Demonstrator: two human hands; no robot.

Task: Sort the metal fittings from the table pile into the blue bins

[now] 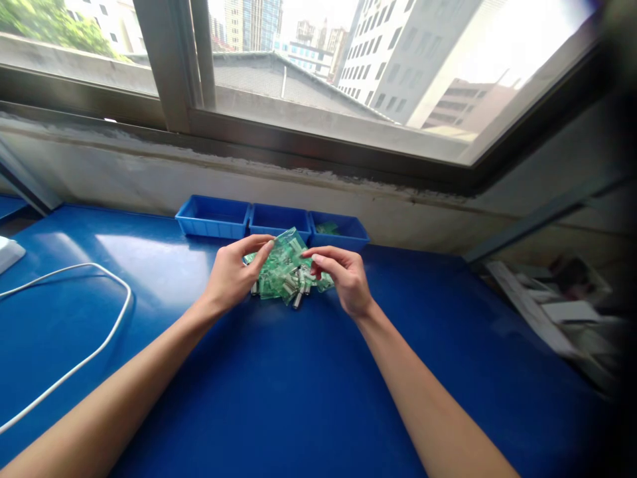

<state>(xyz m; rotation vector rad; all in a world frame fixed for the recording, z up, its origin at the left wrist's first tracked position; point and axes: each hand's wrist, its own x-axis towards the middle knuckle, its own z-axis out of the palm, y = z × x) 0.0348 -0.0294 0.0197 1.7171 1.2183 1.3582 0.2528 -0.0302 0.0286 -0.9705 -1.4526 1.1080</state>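
My left hand (237, 271) pinches the upper left corner of a clear green plastic bag (289, 244), which is raised over a pile. My right hand (346, 273) is at the bag's right side, thumb and forefinger pressed together; whatever is between them is too small to make out. Below both hands lies a pile of green bags (271, 284) mixed with small silvery metal cylinders (297, 300). The lifted bag hides part of the pile.
Three blue bins (213, 230) stand in a row behind the pile, the right one holding some green material (327, 228). A white cable (122, 312) curves over the blue table (279, 398) at left. Window and wall rise behind.
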